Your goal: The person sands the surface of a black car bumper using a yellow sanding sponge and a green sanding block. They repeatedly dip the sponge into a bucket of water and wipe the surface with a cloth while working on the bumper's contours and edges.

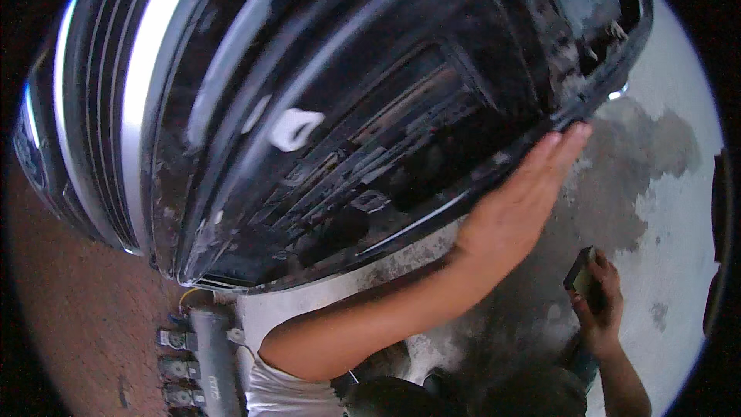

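A glossy dark panel of a vehicle body (428, 211) fills the upper middle of the view. My left hand (515, 202) lies flat along its lower right edge, fingers stretched out and holding nothing. The left arm reaches across from a pale sleeve at the bottom. To the right and lower down, my right hand (608, 307) grips a small dark rectangular block (578, 271) with a pale face. That hand is held apart from the vehicle. The block's exact kind is not plain.
A white piece (296, 129) shows on the dark bodywork. Bright silver trim (139, 92) runs down the left. An air compressor tank (213, 353) with several motors stands at lower left on reddish ground (75, 324). Stained concrete floor (613, 185) lies to the right.
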